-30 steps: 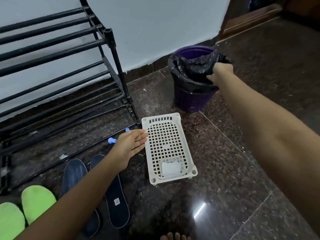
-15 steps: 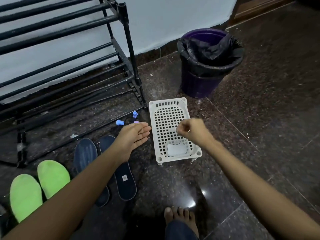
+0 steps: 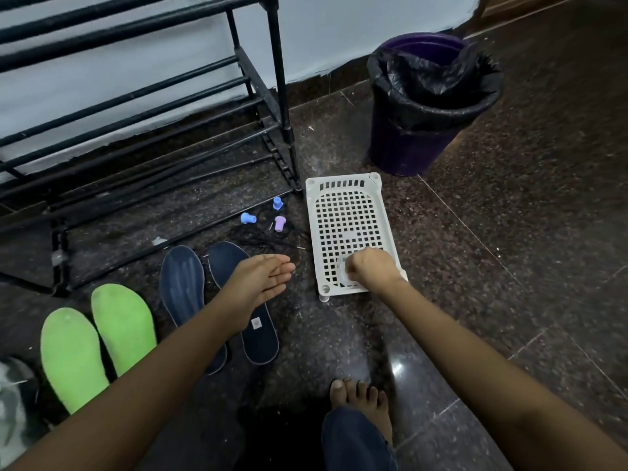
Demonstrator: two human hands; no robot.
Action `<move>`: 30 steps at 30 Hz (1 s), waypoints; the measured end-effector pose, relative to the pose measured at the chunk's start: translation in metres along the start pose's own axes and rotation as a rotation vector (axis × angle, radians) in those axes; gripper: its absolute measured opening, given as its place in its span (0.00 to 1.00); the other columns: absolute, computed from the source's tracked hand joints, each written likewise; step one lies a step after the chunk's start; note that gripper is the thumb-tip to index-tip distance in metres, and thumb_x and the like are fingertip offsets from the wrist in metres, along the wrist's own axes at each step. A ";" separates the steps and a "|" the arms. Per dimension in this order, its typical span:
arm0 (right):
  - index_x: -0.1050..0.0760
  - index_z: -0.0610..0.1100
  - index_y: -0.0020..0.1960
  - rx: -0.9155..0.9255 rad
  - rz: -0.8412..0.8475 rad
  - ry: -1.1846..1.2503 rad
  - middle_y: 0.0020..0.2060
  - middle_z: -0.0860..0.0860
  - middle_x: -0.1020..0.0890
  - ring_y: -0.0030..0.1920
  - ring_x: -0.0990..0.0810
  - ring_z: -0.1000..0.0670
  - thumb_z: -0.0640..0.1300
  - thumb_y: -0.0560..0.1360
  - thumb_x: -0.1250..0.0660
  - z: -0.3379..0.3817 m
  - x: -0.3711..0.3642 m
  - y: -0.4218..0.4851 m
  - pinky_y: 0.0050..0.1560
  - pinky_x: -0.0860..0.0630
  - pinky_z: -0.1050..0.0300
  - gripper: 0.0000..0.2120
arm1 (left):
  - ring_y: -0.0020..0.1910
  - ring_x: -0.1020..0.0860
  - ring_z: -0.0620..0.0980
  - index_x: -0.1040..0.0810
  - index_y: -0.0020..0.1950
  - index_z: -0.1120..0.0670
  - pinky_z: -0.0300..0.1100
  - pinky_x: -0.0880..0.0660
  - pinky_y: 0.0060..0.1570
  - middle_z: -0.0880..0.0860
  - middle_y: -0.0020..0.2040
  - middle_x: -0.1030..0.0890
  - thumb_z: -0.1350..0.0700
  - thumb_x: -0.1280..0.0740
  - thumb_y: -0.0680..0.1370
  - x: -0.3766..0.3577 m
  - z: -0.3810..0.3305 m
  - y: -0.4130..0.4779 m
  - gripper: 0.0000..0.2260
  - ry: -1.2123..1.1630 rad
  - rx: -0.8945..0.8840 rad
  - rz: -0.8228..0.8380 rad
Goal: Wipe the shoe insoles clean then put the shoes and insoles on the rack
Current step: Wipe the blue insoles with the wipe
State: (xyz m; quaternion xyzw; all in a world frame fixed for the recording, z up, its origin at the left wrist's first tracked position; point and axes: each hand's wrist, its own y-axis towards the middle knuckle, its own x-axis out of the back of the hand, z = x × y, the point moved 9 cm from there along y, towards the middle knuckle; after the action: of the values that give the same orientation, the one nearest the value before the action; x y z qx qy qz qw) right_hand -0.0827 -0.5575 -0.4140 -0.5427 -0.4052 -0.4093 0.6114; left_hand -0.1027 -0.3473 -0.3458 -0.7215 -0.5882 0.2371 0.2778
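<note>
Two dark blue insoles [image 3: 183, 290] [image 3: 260, 338] lie side by side on the floor, with two green insoles [image 3: 71, 358] [image 3: 124, 328] to their left. My left hand [image 3: 261, 283] hovers over the right blue insole, palm up, fingers straight. My right hand [image 3: 372, 270] reaches into the near end of the white perforated basket [image 3: 346, 215], fingers curled on a white pad [image 3: 342, 275] that is blurred and mostly hidden. The black shoe rack [image 3: 136, 107] stands at the back left. A grey and white shoe [image 3: 10, 402] peeks in at the lower left edge.
A purple bin [image 3: 407, 147] lined with a black bag stands behind the basket. Two blue caps [image 3: 248, 218] [image 3: 277, 203], a purple cap [image 3: 279, 223] and black laces [image 3: 268, 241] lie by the rack's foot. My bare foot [image 3: 360, 399] rests on the dark stone floor.
My right hand left the bin's rim and came down to the white pad in the basket. The view tilted down; my left hand stayed over the blue insoles.
</note>
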 end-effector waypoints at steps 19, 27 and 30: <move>0.26 0.43 0.38 -0.306 -0.277 1.407 0.41 0.47 0.19 0.41 0.22 0.50 0.35 0.74 0.35 -0.041 0.036 -0.054 0.43 0.24 0.57 0.07 | 0.53 0.19 0.48 0.21 0.54 0.56 0.42 0.23 0.53 0.53 0.52 0.16 0.57 0.39 0.82 0.033 0.029 -0.018 0.08 -0.144 0.026 -0.056; 0.26 0.38 0.52 -0.232 0.170 1.815 0.35 0.47 0.18 0.30 0.20 0.53 0.32 0.74 0.34 0.100 0.026 -0.036 0.26 0.23 0.60 0.08 | 0.50 0.20 0.48 0.22 0.52 0.57 0.44 0.25 0.54 0.53 0.51 0.18 0.57 0.38 0.82 0.091 0.026 -0.017 0.06 -0.361 0.034 -0.194; 0.22 0.35 0.51 -0.308 0.375 1.702 0.35 0.46 0.17 0.33 0.18 0.52 0.33 0.73 0.31 0.158 -0.014 -0.022 0.34 0.19 0.59 0.07 | 0.53 0.21 0.49 0.23 0.56 0.58 0.43 0.26 0.55 0.55 0.55 0.19 0.57 0.39 0.83 0.119 0.027 -0.019 0.07 -0.427 0.022 -0.269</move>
State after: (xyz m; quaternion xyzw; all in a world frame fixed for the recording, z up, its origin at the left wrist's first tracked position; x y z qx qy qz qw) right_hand -0.1165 -0.4012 -0.4066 -0.1882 0.3425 -0.6174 0.6827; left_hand -0.1106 -0.2240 -0.3546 -0.5671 -0.7218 0.3515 0.1841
